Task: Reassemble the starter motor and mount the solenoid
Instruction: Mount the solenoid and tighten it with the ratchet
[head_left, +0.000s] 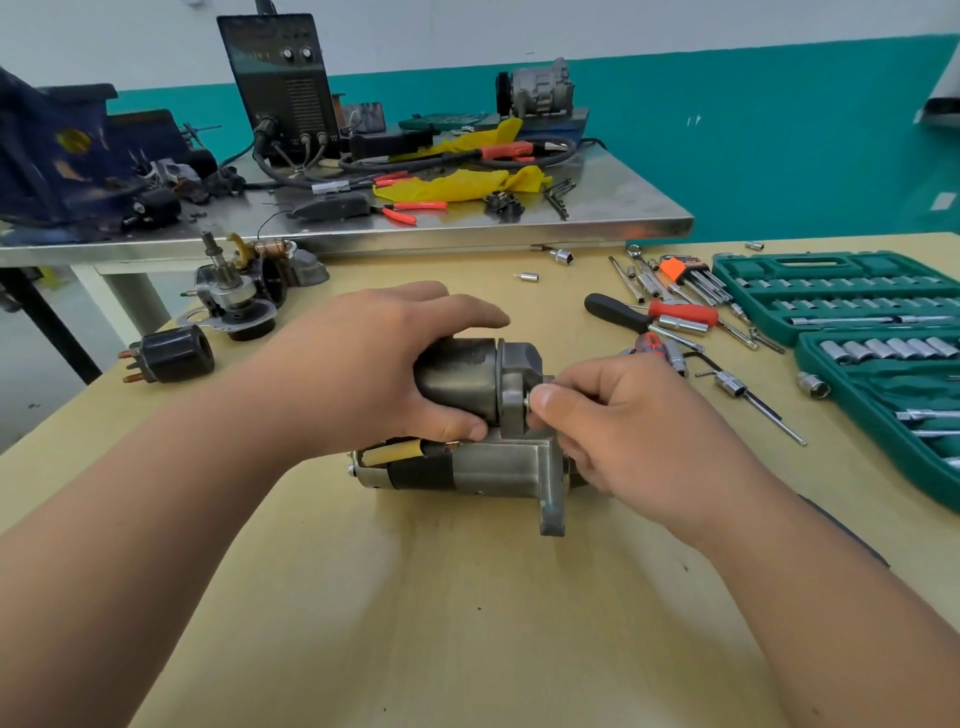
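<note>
So the starter motor (493, 465) is lying on its side in the middle of the wooden counter (467, 597), with the mounting flange facing the right side. The solenoid (460, 379) sits on top of it, a dark cylinder butted up against the grey nose housing.

The left hand (374, 358) is wrapped around the solenoid body, fingers over the top and thumb underneath. The right hand (623, 421) is pinching a small silver bolt (529, 401) between thumb and fingertips, right at the housing face where the solenoid meets it. Can't tell how far in the bolt is, the fingers cover most of it.

Other stuff on the counter:
- A second black solenoid (174, 356) with copper terminals sits off to the left, well apart from the motor.
- Just behind that is a pile of loose starter parts (234, 296).
- The green socket set case (857, 296) is open on the right.
- Near the case are a set of hex keys (685, 275) in an orange holder and a red-handled screwdriver (683, 313).

Behind all this is a steel counter (467, 223) with a welder (280, 83), a yellow rag (467, 184) and red-handled pliers (415, 208).
</note>
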